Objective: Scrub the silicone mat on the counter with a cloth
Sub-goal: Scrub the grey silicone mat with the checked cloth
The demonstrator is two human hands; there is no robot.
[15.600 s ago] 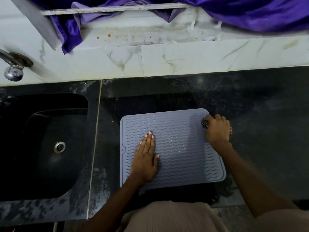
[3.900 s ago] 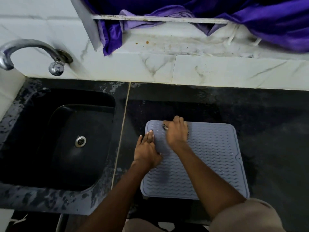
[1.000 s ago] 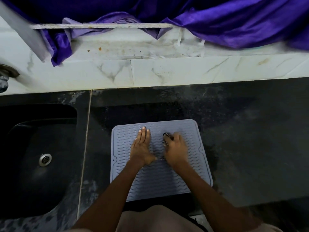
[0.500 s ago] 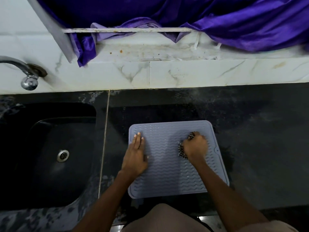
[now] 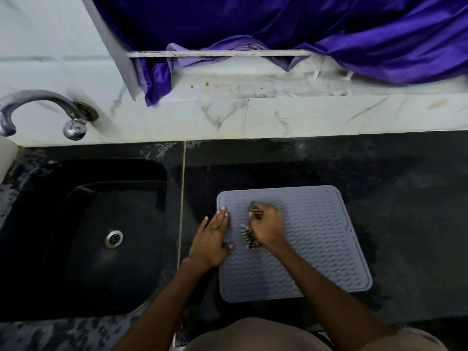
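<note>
A grey-blue silicone mat (image 5: 316, 239) with a wavy ribbed surface lies flat on the black counter (image 5: 395, 198). My left hand (image 5: 211, 238) lies flat with straight fingers across the mat's left edge, pressing it down. My right hand (image 5: 268, 228) is on the mat's upper left part, fingers curled round a bunched black-and-white striped cloth (image 5: 249, 238). The cloth sticks out to the left of the hand and past the fingertips. The right hand is slightly blurred.
A black sink (image 5: 83, 231) with a metal drain (image 5: 114, 238) lies left of the mat. A chrome tap (image 5: 45, 110) comes out of the white marble backsplash (image 5: 304, 117). Purple fabric (image 5: 304, 29) hangs over the ledge behind.
My right hand with the cloth has slid from the mat's right side to its upper left, close to the left hand. The left hand has shifted onto the mat's left edge.
</note>
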